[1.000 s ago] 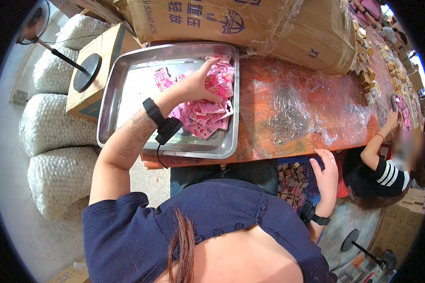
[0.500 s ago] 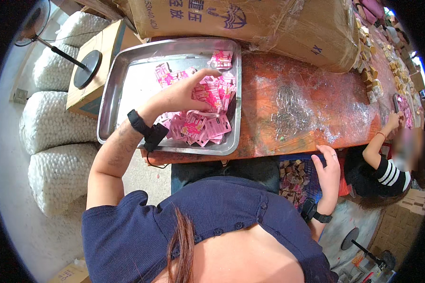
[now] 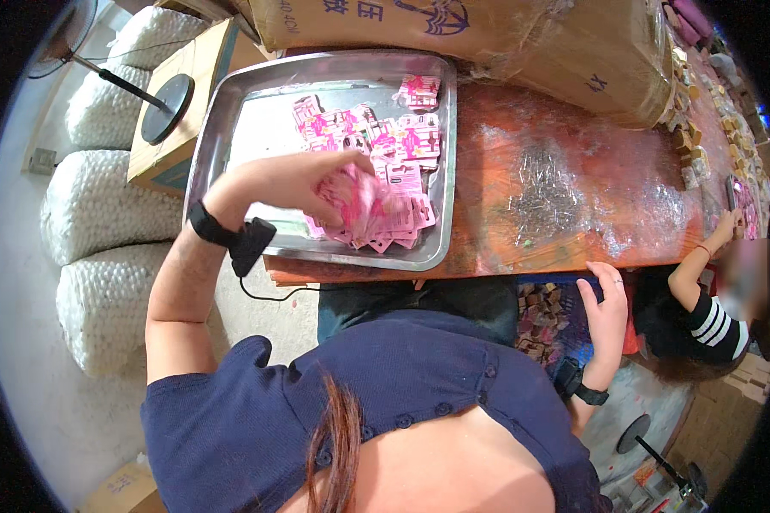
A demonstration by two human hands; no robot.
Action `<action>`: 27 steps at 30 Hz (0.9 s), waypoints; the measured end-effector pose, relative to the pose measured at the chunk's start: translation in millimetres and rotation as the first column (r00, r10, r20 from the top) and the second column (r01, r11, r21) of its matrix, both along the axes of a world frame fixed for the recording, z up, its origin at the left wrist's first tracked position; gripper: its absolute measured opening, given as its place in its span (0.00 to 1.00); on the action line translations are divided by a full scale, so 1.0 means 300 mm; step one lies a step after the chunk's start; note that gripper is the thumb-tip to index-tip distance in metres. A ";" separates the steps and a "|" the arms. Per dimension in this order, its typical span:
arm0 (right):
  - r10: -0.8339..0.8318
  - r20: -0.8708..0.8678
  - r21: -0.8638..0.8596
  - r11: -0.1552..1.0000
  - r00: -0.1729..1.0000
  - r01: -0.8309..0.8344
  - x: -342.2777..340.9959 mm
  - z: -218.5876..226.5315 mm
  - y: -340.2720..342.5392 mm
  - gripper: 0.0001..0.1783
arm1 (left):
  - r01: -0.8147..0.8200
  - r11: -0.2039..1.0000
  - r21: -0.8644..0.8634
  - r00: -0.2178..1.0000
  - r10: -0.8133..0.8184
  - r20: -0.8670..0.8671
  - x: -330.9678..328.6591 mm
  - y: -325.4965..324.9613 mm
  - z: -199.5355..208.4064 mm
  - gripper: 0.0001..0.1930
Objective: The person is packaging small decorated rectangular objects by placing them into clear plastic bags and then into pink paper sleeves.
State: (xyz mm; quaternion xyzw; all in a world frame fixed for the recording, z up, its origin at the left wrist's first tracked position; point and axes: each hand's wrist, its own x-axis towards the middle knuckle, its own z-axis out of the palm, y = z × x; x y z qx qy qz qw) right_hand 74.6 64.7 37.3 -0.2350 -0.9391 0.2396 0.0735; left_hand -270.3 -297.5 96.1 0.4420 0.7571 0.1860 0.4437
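Observation:
Over a large metal tray (image 3: 449,162), my left hand (image 3: 304,181) is closed around a bunch of pink cards (image 3: 349,201), blurred by motion. More pink and white printed cards (image 3: 415,141) lie loose and overlapping in the tray, mostly toward its right half. My right hand (image 3: 607,312) is just off the table's front edge, holding nothing, with thumb and fingers apart. Both wrists wear a black strap with a small device.
Small metal pieces (image 3: 543,192) lie heaped on the reddish table (image 3: 488,231). A big cardboard box (image 3: 565,60) stands behind the tray. White bulging sacks (image 3: 103,209) and a black stand base (image 3: 168,109) are at left. A co-worker's arm (image 3: 689,275) reaches in at right.
My left hand has moved left over the tray and closed on a bunch of cards. My right hand has barely moved. The whole view has shifted slightly.

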 end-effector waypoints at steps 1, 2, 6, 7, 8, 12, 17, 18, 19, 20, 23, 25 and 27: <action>0.007 -0.002 0.007 1.000 1.000 -0.007 -0.002 -0.001 0.003 0.18 | 0.042 0.997 -0.068 0.987 -0.052 -0.151 0.033 0.001 -0.005 0.40; 0.012 -0.004 0.014 1.000 1.000 -0.012 -0.004 -0.003 0.004 0.18 | 0.076 0.987 -0.141 0.949 -0.115 -0.295 0.065 0.005 -0.009 0.41; 0.030 -0.004 0.016 0.999 1.000 -0.030 -0.004 -0.009 0.006 0.18 | -0.035 0.991 0.126 0.855 0.095 -0.510 0.124 -0.020 -0.086 0.56; 0.028 0.004 0.016 0.999 1.000 -0.028 -0.005 -0.006 0.005 0.18 | -0.022 0.995 0.095 0.835 0.070 -0.545 0.120 -0.028 -0.103 0.63; 0.027 0.012 0.016 1.000 1.000 -0.027 -0.008 -0.003 0.005 0.18 | -0.025 0.996 0.091 0.834 0.071 -0.547 0.121 -0.029 -0.117 0.63; 0.007 -0.009 -0.019 1.000 1.000 -0.007 -0.014 0.001 -0.009 0.17 | 0.099 0.992 0.082 0.843 -0.040 -0.537 0.130 -0.012 -0.123 0.59; 0.016 -0.019 -0.003 1.000 1.000 -0.016 -0.008 -0.016 -0.003 0.17 | 0.145 0.988 0.061 0.906 -0.107 -0.410 0.158 0.010 -0.080 0.50; 0.013 -0.018 -0.005 1.000 1.000 -0.013 -0.005 -0.016 0.000 0.17 | 0.121 0.993 0.012 0.919 -0.107 -0.378 0.162 0.014 -0.072 0.49; 0.022 -0.012 0.004 1.000 1.000 -0.022 -0.004 -0.016 0.004 0.17 | 0.123 0.992 0.011 0.920 -0.110 -0.377 0.164 0.013 -0.069 0.49; 0.030 -0.005 0.013 0.999 1.000 -0.030 -0.003 -0.014 0.005 0.18 | 0.127 0.992 0.020 0.937 -0.113 -0.330 0.165 0.013 -0.067 0.49; 0.028 -0.008 0.010 1.000 1.000 -0.028 -0.007 -0.015 0.003 0.18 | 0.150 0.989 -0.005 0.928 -0.143 -0.344 0.177 0.021 -0.049 0.48; 0.030 -0.009 0.002 1.000 1.000 -0.030 -0.009 -0.016 0.005 0.18 | 0.166 0.985 -0.038 0.899 -0.167 -0.406 0.173 0.021 -0.047 0.47; 0.031 -0.009 -0.005 0.999 0.999 -0.032 -0.009 -0.018 0.006 0.18 | 0.114 0.991 0.077 0.961 -0.090 -0.261 0.153 0.017 -0.063 0.42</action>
